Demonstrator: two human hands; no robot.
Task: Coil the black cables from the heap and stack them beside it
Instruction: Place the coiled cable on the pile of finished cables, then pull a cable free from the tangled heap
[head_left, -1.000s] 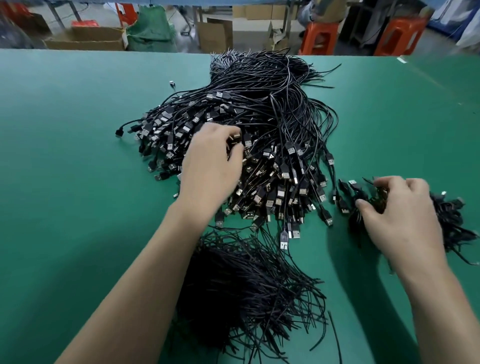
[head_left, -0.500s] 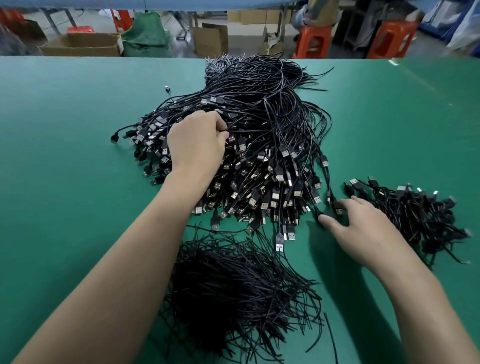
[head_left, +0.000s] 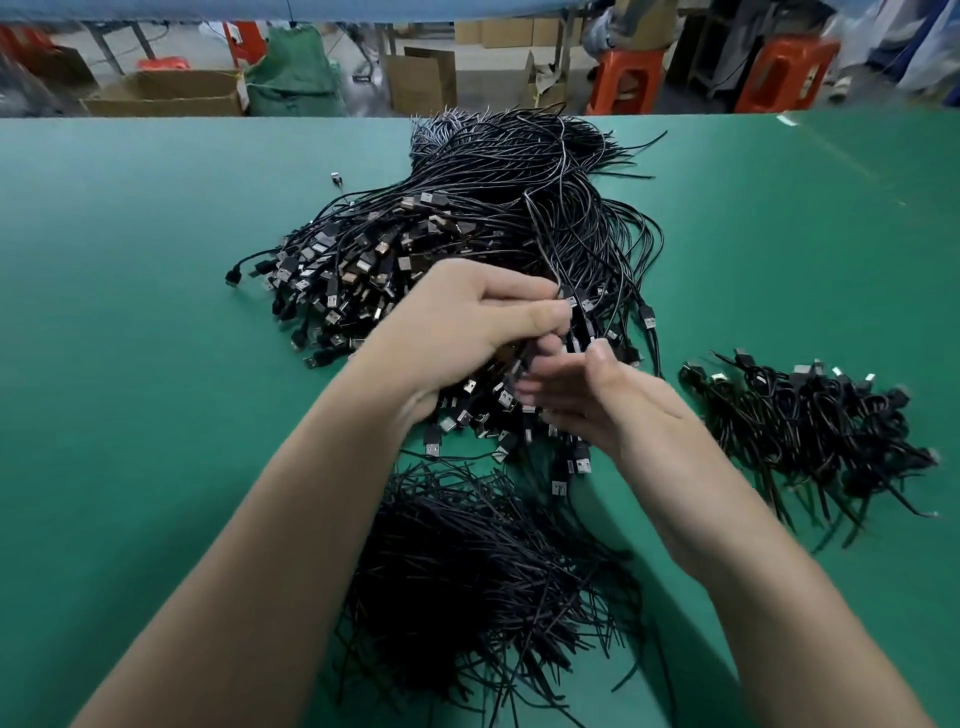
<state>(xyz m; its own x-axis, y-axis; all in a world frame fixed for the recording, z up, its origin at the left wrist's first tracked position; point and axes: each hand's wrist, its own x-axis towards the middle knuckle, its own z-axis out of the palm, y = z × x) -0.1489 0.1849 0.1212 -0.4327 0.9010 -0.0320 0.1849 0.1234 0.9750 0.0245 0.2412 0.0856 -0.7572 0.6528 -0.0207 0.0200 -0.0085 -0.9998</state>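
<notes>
**Few cables coiled so far, a large heap left to do**

One head-worn camera looks down over a green table (head_left: 130, 364). By my judgement the job is at an early stage. A big heap (head_left: 467, 244) of black cables fills the middle of the table, hundreds of them, with their metal-tipped plugs fanned toward the person and their thin wire tails trailing toward the far edge. To the right of the heap, apart from it, lies a much smaller stack (head_left: 810, 421) of cables already wound into short loops. It is low and a little untidy, with plugs and wire ends sticking out.

Both hands meet over the near right part of the heap. The left hand (head_left: 467, 322) has its fingers curled and pinches a cable (head_left: 574, 312) near its plug end, lifting it slightly off the heap. The right hand (head_left: 597, 395) sits just below and beside it, palm turned up, fingers loosely extended and thumb raised next to the plugs. It is blurred and does not appear to grip anything. This cable is not yet coiled.

Nearest the person, between the forearms, lies a separate mound of loose strands (head_left: 483, 571), thin, black and without plugs.

Beyond the table are orange stools (head_left: 628, 78) and cardboard boxes (head_left: 166, 91).
</notes>
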